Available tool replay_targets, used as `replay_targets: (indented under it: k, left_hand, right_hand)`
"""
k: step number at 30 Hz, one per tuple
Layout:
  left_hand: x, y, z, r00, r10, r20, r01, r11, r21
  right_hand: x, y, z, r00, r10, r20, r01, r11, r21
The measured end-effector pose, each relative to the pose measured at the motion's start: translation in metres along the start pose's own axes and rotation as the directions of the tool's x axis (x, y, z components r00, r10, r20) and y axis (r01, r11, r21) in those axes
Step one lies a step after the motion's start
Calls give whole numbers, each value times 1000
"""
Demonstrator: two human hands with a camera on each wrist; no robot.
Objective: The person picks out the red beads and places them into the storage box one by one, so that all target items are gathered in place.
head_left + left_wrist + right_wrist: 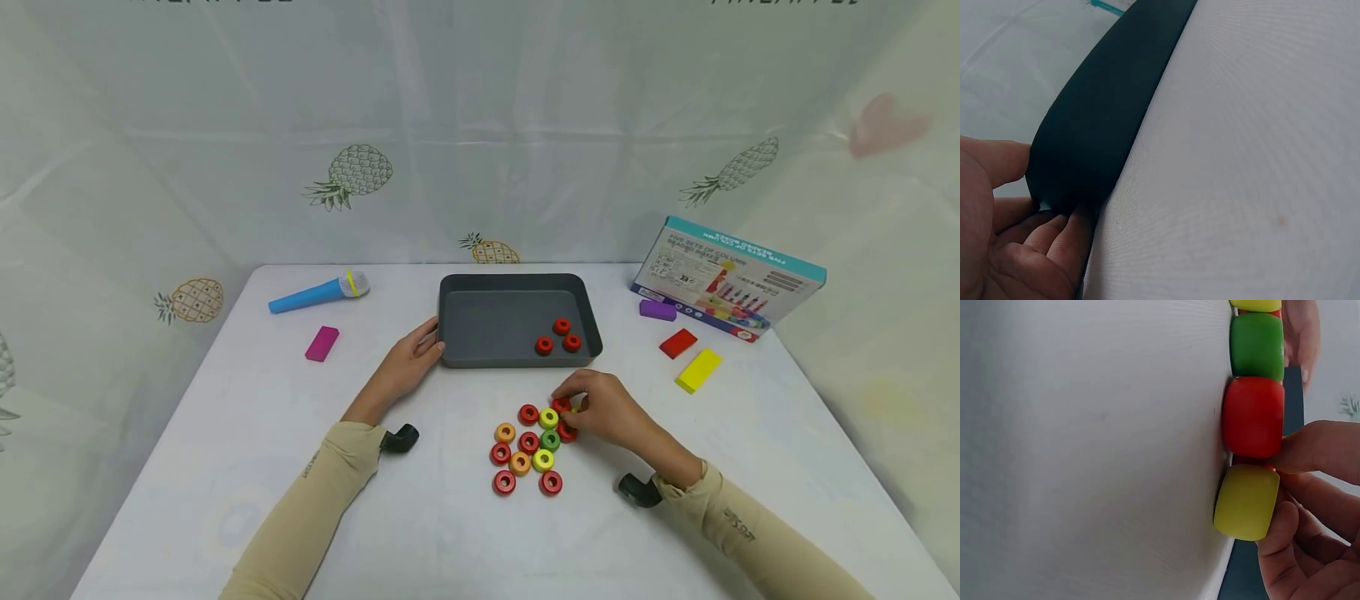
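A dark grey tray stands at mid-table with three red rings in its right front corner. My left hand rests against the tray's front left corner, thumb on the side wall and fingers along the front wall. The left wrist view shows that corner of the tray between thumb and fingers of the left hand. In front of the tray lies a cluster of several red, orange, yellow and green rings. My right hand is curled over its far right end. Its fingertips pinch a red ring and touch a yellow ring.
A blue toy microphone and a magenta block lie at the left. On the right are a purple block, a red block, a yellow block and a printed box. A pineapple-print cloth hangs behind the table.
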State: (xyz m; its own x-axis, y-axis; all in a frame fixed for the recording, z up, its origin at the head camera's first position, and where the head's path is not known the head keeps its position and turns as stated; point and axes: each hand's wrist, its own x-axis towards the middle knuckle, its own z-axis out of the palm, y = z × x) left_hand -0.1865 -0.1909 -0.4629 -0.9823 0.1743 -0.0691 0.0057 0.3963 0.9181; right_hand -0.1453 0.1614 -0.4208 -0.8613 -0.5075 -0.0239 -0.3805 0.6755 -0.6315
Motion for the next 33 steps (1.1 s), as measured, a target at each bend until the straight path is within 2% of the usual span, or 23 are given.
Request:
replay_targets:
  k: [15, 25, 33]
  left_hand:
    - [1, 2, -3, 1000, 22, 4, -22, 999, -29]
    - [-3, 0, -3, 1000, -5, -25, 6, 1000, 17]
    - [-3, 1, 1, 1000, -3, -8, 3, 1000, 19]
  right_hand:
    - [2, -1, -2, 999, -49, -18, 49, 999, -22]
    - [5, -5, -8, 996, -76, -46, 75, 997, -27]
    - [13, -6, -19, 994, -87, -62, 86, 996, -24]
